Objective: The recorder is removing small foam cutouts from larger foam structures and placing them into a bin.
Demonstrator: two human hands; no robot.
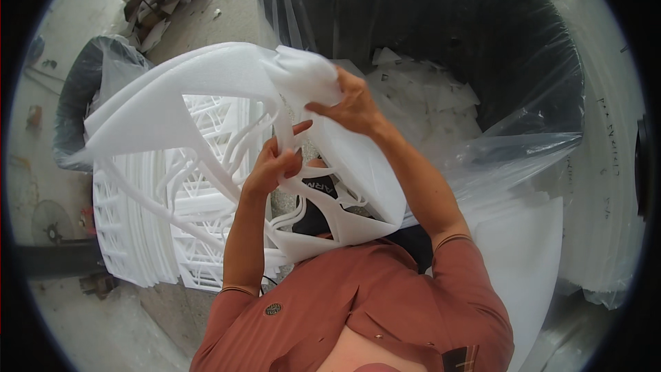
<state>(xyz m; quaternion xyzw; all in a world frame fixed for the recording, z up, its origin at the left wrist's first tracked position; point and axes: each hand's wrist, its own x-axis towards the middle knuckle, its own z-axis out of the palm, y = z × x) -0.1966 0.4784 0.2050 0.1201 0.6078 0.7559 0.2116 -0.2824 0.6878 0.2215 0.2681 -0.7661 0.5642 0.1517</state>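
A large white foam sheet [227,72] with cut-out openings arches in front of me, its near end resting against my lap. My left hand [274,167] is closed around one of its narrow strips near the middle, with the index finger pointing out. Higher up and to the right, my right hand [354,102] grips a bunched white foam piece [303,76] between thumb and fingers. That piece is smeared by motion, and the right fingertips are partly hidden behind it. Whether it is still joined to the sheet I cannot tell.
At the far right stands a big dark bin [427,10] lined with clear plastic, holding white foam scraps [427,96]. A stack of cut foam sheets [134,213] is at left, beside a smaller lined bin [76,107]. Plain white sheets [520,255] lie at my right.
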